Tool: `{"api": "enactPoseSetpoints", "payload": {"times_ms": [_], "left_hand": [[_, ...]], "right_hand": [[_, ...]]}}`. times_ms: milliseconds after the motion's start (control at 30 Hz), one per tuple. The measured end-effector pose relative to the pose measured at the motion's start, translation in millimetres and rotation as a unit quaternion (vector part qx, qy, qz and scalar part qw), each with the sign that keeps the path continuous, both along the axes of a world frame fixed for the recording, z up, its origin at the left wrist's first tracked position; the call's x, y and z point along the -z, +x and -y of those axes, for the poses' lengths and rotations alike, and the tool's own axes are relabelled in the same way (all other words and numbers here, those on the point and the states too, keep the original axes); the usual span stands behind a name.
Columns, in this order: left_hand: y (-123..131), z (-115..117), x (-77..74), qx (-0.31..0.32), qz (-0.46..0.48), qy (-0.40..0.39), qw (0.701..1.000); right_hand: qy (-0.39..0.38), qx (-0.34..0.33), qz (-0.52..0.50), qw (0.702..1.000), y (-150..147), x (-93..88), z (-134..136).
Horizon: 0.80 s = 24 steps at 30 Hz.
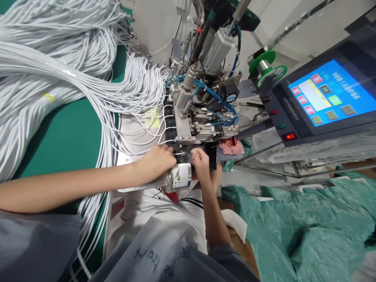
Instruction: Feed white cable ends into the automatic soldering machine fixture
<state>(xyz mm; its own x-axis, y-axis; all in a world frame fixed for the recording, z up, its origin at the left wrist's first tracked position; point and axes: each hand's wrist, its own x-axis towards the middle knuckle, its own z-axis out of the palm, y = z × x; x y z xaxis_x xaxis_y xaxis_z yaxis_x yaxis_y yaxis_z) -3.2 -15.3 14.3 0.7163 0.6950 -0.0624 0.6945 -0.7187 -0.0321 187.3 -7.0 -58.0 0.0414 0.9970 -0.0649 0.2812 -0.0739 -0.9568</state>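
My left hand (161, 159) lies over the near end of a row of black cable holders (170, 135), its fingers curled down. A white cable (135, 153) runs in under this hand, and its thin end (179, 153) shows past the fingertips, so the hand seems closed on it. Just right of that cable end, my right hand (201, 159) is closed with the fingertips pinched together; whatever they may hold is too small to make out. Several white cables lie in the holders farther along, leading into the machine (183, 103).
A large bundle of white cables (73, 74) covers the green mat (70, 137) at left. A lit touchscreen (331, 94) stands at right, near a green spool (266, 66). A pink cloth (231, 147) sits beyond my right hand. Green plastic sheeting (308, 211) lies lower right.
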Motion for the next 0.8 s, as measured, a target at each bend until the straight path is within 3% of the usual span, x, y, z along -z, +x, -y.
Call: {"api": "enactPoseSetpoints", "payload": {"times_ms": [200, 433, 567, 667, 733, 800], "left_hand": [[-0.2, -0.5, 0.0, 0.008, -0.007, 0.015, 1.0], [-0.8, 0.8, 2.9, 0.016, 0.003, 0.019, 1.0], [-2.3, 1.0, 2.5, 0.012, 0.023, 0.031, 0.999], [-5.6, -2.4, -1.3, -0.002, 0.026, 0.028, 0.999], [-8.5, -7.4, -3.4, -0.029, 0.019, 0.019, 0.999], [-11.6, -13.8, -3.6, -0.069, 0.018, 0.02, 0.997]], "right_hand": [[0.069, -0.064, 0.065, 0.993, -13.4, -19.6, 15.6], [0.111, -0.123, 0.154, 0.974, -6.1, -24.8, 17.1], [0.143, -0.02, 0.125, 0.982, -6.7, -37.4, 27.2], [0.146, 0.056, 0.069, 0.985, -20.1, -47.0, 53.2], [0.086, -0.002, 0.032, 0.996, -39.6, -47.7, 75.2], [-0.013, -0.132, -0.002, 0.991, -67.0, -41.9, 95.1]]}}
